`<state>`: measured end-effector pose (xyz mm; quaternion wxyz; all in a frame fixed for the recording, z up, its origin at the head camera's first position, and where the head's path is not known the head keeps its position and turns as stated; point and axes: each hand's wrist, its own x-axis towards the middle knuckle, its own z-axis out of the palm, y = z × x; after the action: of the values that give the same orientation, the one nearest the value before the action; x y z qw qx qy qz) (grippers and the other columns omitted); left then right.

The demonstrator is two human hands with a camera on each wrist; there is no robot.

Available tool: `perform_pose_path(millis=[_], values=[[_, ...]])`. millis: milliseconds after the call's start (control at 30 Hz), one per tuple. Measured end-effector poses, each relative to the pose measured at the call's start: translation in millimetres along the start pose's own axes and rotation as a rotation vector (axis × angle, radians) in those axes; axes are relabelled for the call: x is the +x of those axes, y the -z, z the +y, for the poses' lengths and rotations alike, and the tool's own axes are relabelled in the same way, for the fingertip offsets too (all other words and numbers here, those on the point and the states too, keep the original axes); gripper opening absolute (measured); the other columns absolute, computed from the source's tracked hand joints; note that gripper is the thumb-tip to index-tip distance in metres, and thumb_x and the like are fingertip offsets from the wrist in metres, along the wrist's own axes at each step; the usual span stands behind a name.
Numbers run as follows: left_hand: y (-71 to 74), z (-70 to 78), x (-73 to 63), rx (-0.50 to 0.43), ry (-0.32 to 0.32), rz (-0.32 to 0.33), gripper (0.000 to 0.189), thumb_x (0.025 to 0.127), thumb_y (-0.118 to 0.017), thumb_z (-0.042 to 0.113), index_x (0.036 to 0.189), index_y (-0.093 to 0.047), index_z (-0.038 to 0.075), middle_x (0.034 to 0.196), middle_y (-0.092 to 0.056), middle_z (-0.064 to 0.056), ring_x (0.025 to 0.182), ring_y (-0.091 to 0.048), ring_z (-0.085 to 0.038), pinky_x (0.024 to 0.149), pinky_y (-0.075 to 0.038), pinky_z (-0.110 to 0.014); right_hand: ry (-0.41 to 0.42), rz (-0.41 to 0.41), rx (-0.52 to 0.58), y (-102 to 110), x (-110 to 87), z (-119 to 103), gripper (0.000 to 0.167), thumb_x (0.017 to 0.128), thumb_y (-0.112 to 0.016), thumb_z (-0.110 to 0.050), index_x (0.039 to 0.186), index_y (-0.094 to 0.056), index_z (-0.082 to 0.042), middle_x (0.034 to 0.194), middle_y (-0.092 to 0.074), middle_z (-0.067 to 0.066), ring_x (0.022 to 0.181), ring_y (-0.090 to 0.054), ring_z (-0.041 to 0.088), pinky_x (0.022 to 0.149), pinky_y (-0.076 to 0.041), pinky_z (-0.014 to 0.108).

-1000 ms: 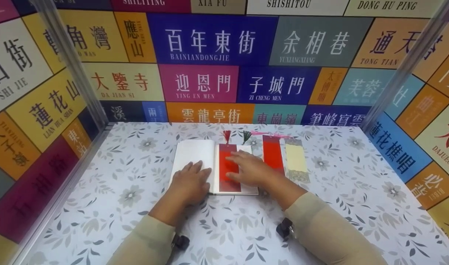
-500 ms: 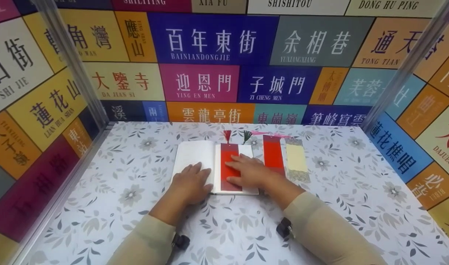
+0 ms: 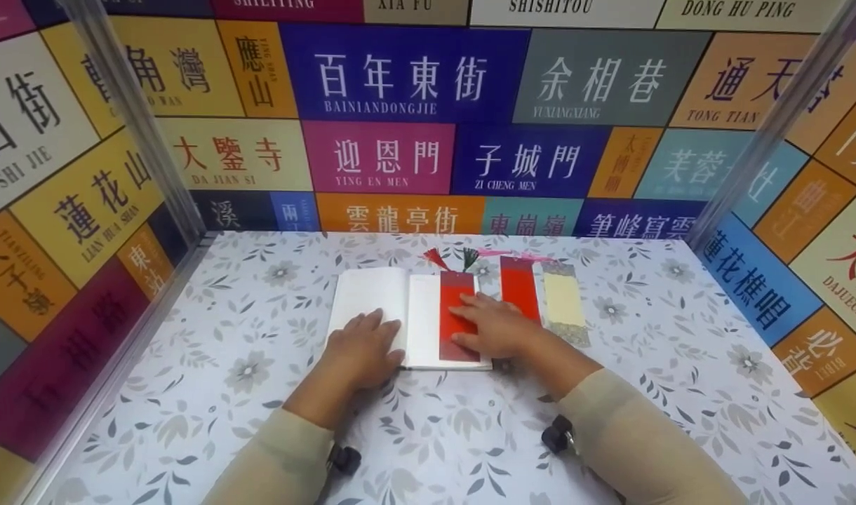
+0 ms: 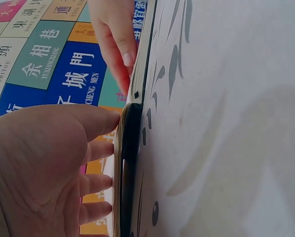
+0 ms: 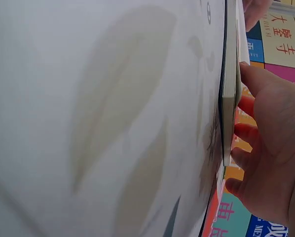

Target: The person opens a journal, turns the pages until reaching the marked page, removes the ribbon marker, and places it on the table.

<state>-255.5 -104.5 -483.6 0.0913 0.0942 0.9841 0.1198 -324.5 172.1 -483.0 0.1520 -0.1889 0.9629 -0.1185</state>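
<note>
A book with blank white pages [image 3: 368,291] lies spread on the table. On its left page my left hand [image 3: 361,354] rests with fingers extended, and in the left wrist view those fingertips touch the page near the book's edge. A red bookmark [image 3: 456,291] with a red tassel [image 3: 435,258] lies on the right page, close to its outer side. The fingertips of my right hand [image 3: 498,326] press on it, fairly straight. Beyond the page's top edge shows a dark green tassel [image 3: 469,258]; what it is tied to is hidden.
Right of the book lie another red bookmark [image 3: 518,287], partly covered by my right hand, and a cream one with grey patterned ends [image 3: 563,298]. Pink tassels [image 3: 519,256] stretch above them. Walls of coloured signs enclose the floral-patterned table [image 3: 252,421].
The red bookmark has slid right across the right page, from near the spine toward the outer edge, under my right hand. Its tassel now slants left. My left hand has stayed in place.
</note>
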Motion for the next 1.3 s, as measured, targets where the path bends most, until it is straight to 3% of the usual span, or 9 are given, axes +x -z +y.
perform_pose_path(millis=[167,400,567,800,1033,1200,1300], values=[[0.9,0.8,-1.1,0.004,0.005,0.002,0.067,0.107,-0.055,0.053,0.167,-0.038,0.028,0.180,-0.026,-0.007,0.167,-0.023,-0.036,0.133,-0.026,-0.065,-0.007,0.051,0.021,2,-1.2,6,0.070,0.096,-0.064,-0.071,0.160,-0.046,-0.047,0.176,-0.036,-0.009,0.167,-0.024,0.027,0.135,-0.021,0.065],[3.3,1.3,-3.8,-0.010,0.012,-0.001,0.066,0.107,-0.055,0.052,0.167,-0.040,0.028,0.180,-0.027,-0.007,0.167,-0.023,-0.036,0.133,-0.026,-0.065,-0.122,0.138,0.144,1,1.2,1,0.075,0.086,-0.078,-0.068,0.151,-0.062,-0.033,0.166,-0.049,-0.002,0.159,-0.037,0.027,0.125,-0.044,0.060],[3.0,2.0,-4.0,-0.018,0.020,-0.015,0.067,0.107,-0.054,0.053,0.168,-0.038,0.029,0.180,-0.025,-0.006,0.168,-0.021,-0.035,0.134,-0.024,-0.064,-0.227,0.151,0.268,2,4.9,-6,0.092,0.079,-0.088,-0.063,0.157,-0.054,-0.028,0.162,-0.049,0.003,0.152,-0.041,0.028,0.114,-0.056,0.054],[3.6,2.4,-3.8,-0.021,0.029,-0.028,0.067,0.107,-0.054,0.053,0.168,-0.036,0.030,0.181,-0.024,-0.004,0.168,-0.020,-0.034,0.135,-0.023,-0.063,-0.352,0.110,0.466,6,6.9,-9,0.113,0.076,-0.094,-0.053,0.167,-0.035,-0.022,0.165,-0.045,0.007,0.152,-0.044,0.032,0.122,-0.047,0.061],[0.6,1.6,-1.9,-0.019,0.023,-0.019,0.067,0.107,-0.054,0.054,0.168,-0.037,0.031,0.180,-0.024,-0.005,0.168,-0.021,-0.034,0.135,-0.024,-0.063,-0.435,0.117,0.612,8,7.3,-8,0.106,0.080,-0.094,-0.045,0.166,-0.036,-0.023,0.159,-0.052,0.002,0.148,-0.050,0.030,0.120,-0.050,0.058],[-0.5,0.9,-0.4,-0.017,0.024,-0.016,0.066,0.107,-0.054,0.054,0.167,-0.038,0.031,0.180,-0.025,-0.004,0.168,-0.022,-0.034,0.135,-0.024,-0.063,-0.423,0.170,0.655,8,8.9,-9,0.094,0.088,-0.089,-0.035,0.165,-0.039,-0.021,0.155,-0.057,0.004,0.142,-0.056,0.029,0.115,-0.056,0.053],[-0.6,0.8,-0.4,-0.017,0.018,-0.012,0.066,0.107,-0.054,0.053,0.167,-0.039,0.030,0.180,-0.026,-0.006,0.167,-0.023,-0.035,0.134,-0.025,-0.063,-0.407,0.221,0.653,8,9.9,-9,0.085,0.092,-0.086,-0.028,0.164,-0.042,-0.021,0.141,-0.066,0.006,0.129,-0.064,0.027,0.108,-0.061,0.046]])
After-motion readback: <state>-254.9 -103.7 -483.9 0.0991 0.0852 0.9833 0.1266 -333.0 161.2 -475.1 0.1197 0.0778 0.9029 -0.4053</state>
